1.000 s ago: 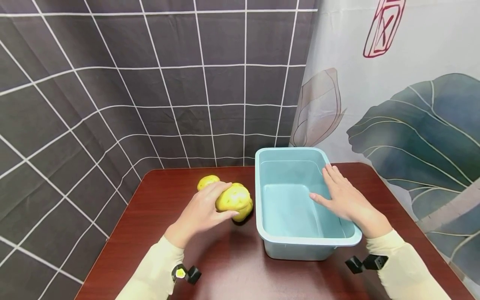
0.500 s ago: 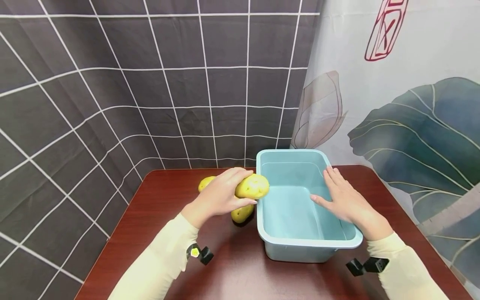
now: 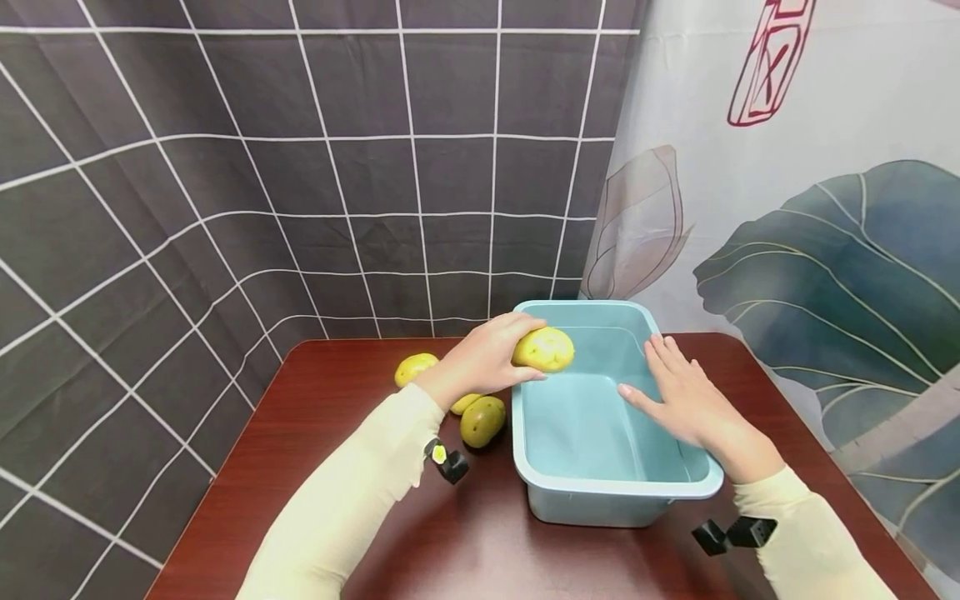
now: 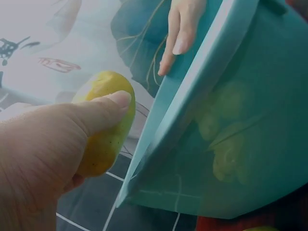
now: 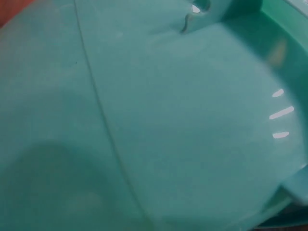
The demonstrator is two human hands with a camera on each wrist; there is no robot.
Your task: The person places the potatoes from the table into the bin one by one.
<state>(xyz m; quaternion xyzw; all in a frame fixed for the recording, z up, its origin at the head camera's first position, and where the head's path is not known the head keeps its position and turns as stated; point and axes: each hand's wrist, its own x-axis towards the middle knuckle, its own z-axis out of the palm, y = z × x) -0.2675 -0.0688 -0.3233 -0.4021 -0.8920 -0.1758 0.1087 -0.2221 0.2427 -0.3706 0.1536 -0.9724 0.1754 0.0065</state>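
Note:
My left hand [image 3: 486, 357] grips a yellow mango [image 3: 546, 348] at the left rim of a light blue plastic basin [image 3: 618, 482], the fruit reaching over the inside. In the left wrist view, the thumb lies across the held mango [image 4: 108, 137], whose skin is yellow-green with dark specks. My right hand [image 3: 686, 398] rests on the basin's right rim with fingers extended and thumb spread inward. On the table left of the basin lie a greenish mango [image 3: 482, 422], a yellow one [image 3: 464, 404] partly behind my left forearm, and another mango [image 3: 414, 367] farther back.
The dark red wooden table [image 3: 300, 467] ends at a gridded grey cloth [image 3: 360, 183] behind and to the left. A white curtain [image 3: 697, 83] with leaf prints hangs at the right. The right wrist view shows mostly the basin's smooth wall [image 5: 183, 125].
My left hand has lifted the mango from beside the others and carried it right, over the basin's left rim. The right hand has stayed in place.

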